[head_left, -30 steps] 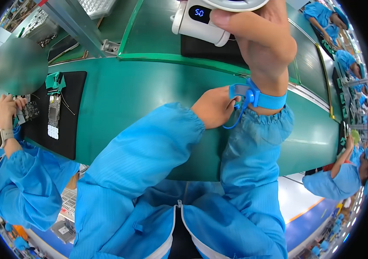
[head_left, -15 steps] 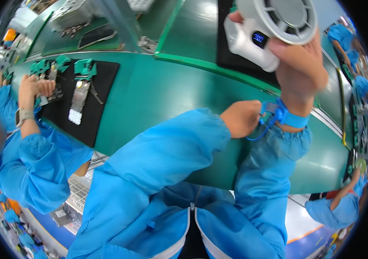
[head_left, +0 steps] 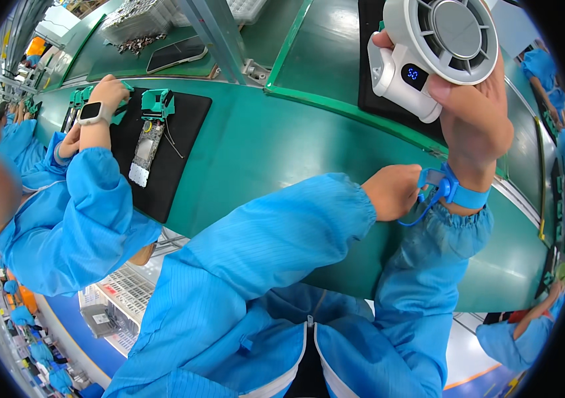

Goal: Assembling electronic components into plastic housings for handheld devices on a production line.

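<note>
A white handheld fan [head_left: 392, 83] with a round grille and a small lit display is gripped in my right hand [head_left: 471, 109]. The thumb lies across its handle, and the top of the fan is cut off by the picture's edge. Around my right wrist runs a blue wrist strap [head_left: 466, 197] with a thin looped blue cord. My left hand [head_left: 392, 192] is closed at the buckle side of this strap, its fingertips pinching the strap's end. Below both hands lies the green table mat [head_left: 262, 139].
A co-worker [head_left: 63, 225] sits at the left, with hands at green fixtures. On a black mat [head_left: 186, 132] there lies a circuit board [head_left: 146, 149] with a green clamp. A metal post [head_left: 212, 40], a phone-like device [head_left: 176, 54] and a green raised edge [head_left: 335, 103] stand beyond.
The whole view has shifted, so most things sit further right. My hands keep their holds on the fan and strap. The co-worker's hand has moved to the green fixture beside the board.
</note>
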